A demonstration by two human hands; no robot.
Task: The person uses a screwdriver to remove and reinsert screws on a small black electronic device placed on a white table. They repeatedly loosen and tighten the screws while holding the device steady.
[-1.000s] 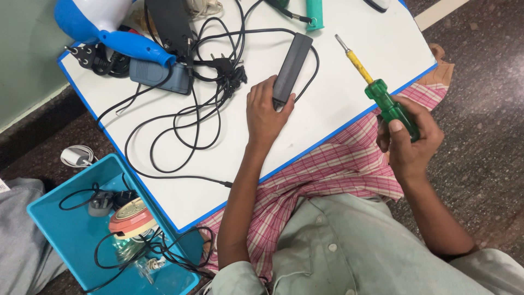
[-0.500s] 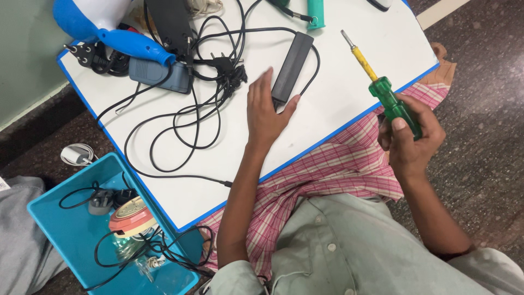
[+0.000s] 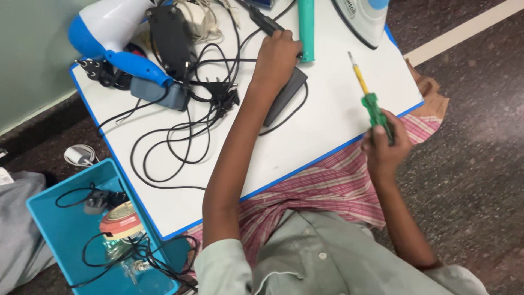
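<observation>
At lower left a blue bin [image 3: 57, 232] holds cables, the right hand [image 3: 385, 150] at centre right grips a green screwdriver [image 3: 376, 112] past the table edge [image 3: 327, 155], and the left hand [image 3: 275, 57] at upper centre rests fingers-curled on a black adapter [image 3: 286, 93] beside tangled cords [image 3: 180, 136].

Left arm stretched straight forward, elbow nearly locked, forearm bare. Left hand [image 3: 277, 54] lay palm down far ahead, fingers [image 3: 284, 37] curled, knuckles up. Right arm bent at the elbow, kept close to the body. Right hand [image 3: 385, 145] was a closed fist, thumb wrapped over, wrist slightly cocked upward.
</observation>
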